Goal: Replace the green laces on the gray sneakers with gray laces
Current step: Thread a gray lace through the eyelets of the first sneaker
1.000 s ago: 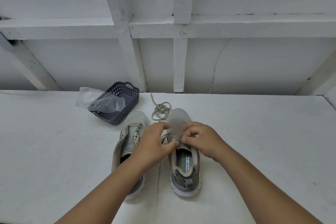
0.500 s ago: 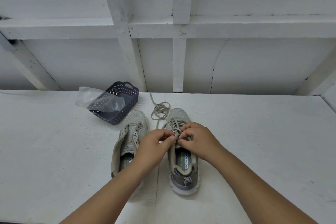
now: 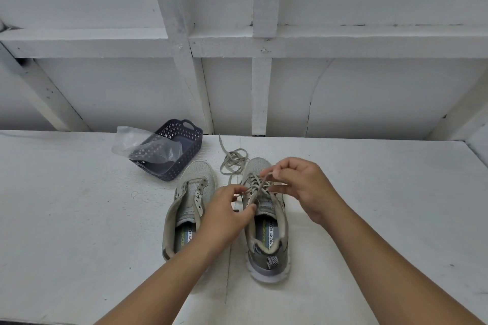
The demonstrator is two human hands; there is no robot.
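— What has changed at the white painted bench (image 3: 79, 219) in the last half second?
— The hands have drawn apart. The right hand (image 3: 303, 187) has lifted, pinching one end of the thin gray lace (image 3: 260, 186) threaded through the right-side gray mesh sneaker (image 3: 266, 219); the left hand (image 3: 224, 214) pinches the other strand lower down.

— Which way does that shoe lie?
— Lengthwise, toe away from the grip, heel toward the person, directly beneath both hands.

— And beyond the grip?
— A loose coiled lace (image 3: 233, 161) lies past the toe; left of the grip sits the unlaced second gray sneaker (image 3: 188, 208), and farther left a dark perforated plastic basket (image 3: 174, 150) with a clear plastic bag (image 3: 140, 145).
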